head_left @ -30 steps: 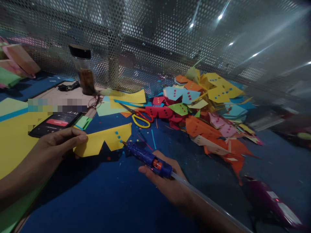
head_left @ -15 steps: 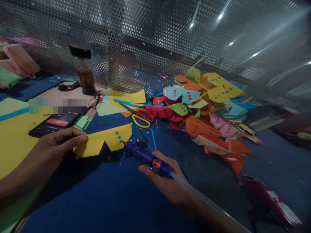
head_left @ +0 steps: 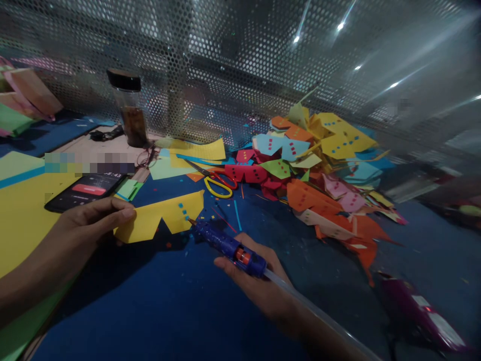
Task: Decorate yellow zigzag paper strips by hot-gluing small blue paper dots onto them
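Note:
Between thumb and fingers, my left hand (head_left: 93, 220) pinches the left end of a yellow paper cutout (head_left: 146, 223) with a V-shaped notch in its lower edge. A short row of small blue paper squares (head_left: 182, 211) sits near the cutout's right end. My right hand (head_left: 259, 281) is wrapped round a blue hot glue gun (head_left: 221, 243), and a long clear glue stick (head_left: 300, 301) runs out of its back. The gun's nozzle (head_left: 191, 221) is at the lowest blue square; whether it touches cannot be made out.
Scissors (head_left: 218, 186) with red and yellow handles lie beyond the cutout. To the right is a heap of coloured paper cutouts (head_left: 304, 190), with a purple device (head_left: 424, 313) nearer me. A phone (head_left: 88, 190) and a jar (head_left: 131, 113) stand left, before a perforated metal panel (head_left: 210, 60).
Almost nothing has moved. The glue gun's rear end has shifted very slightly; both hands keep their hold.

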